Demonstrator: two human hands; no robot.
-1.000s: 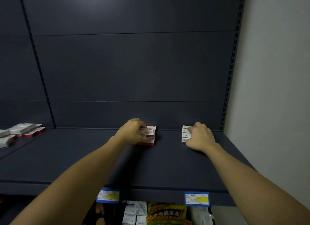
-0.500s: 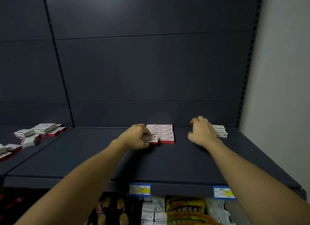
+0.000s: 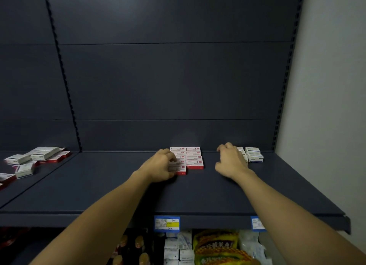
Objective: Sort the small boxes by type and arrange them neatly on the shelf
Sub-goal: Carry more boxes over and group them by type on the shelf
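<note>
Red-and-white boxes [image 3: 194, 160], blue-and-white boxes [image 3: 254, 156], dark blue-grey shelf [image 3: 118, 189]

A dark blue-grey shelf [image 3: 118, 195] runs wide in front of a back panel of the same colour. Near its back edge, about the middle, red-and-white boxes [image 3: 194, 158] lie flat in two tidy columns touching each other. To the right, well apart from them, blue-and-white boxes [image 3: 254, 156] sit grouped close together near the back corner. On the adjoining shelf section [image 3: 23, 185] to the left, a loose pile of mixed boxes [image 3: 37, 158] lies scattered at differing angles, some overlapping.
</note>
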